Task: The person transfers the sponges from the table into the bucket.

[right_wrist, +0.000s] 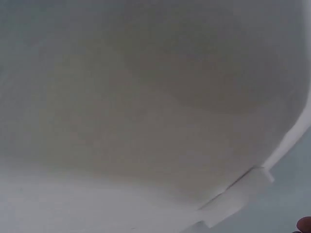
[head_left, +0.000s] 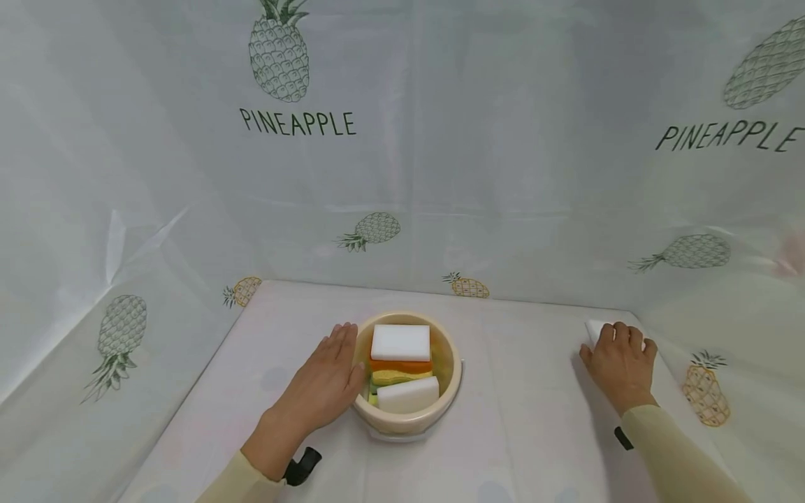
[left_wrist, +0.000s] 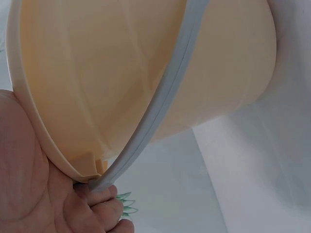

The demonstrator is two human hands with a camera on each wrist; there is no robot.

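Note:
A cream bucket [head_left: 451, 391] with a grey handle [left_wrist: 160, 97] stands on the table. Stacked inside it are a white sponge block [head_left: 400, 342], an orange layer [head_left: 401, 366], a yellow sponge [head_left: 396, 377] and another white block [head_left: 409, 396]. Against the bucket's left side lies my left hand [head_left: 323, 388], its fingers straight and together; the left wrist view has the palm at the rim near the handle's joint. At the far right corner, my right hand [head_left: 622, 363] holds a white sponge block [head_left: 594, 328] from above, fingers bent over it. Most of that block is hidden.
A white cloth covers the table [head_left: 522, 391]. Behind it and at both sides hang pale sheets [head_left: 503, 175] printed with pineapples. The table's back edge meets the sheet just beyond the right hand.

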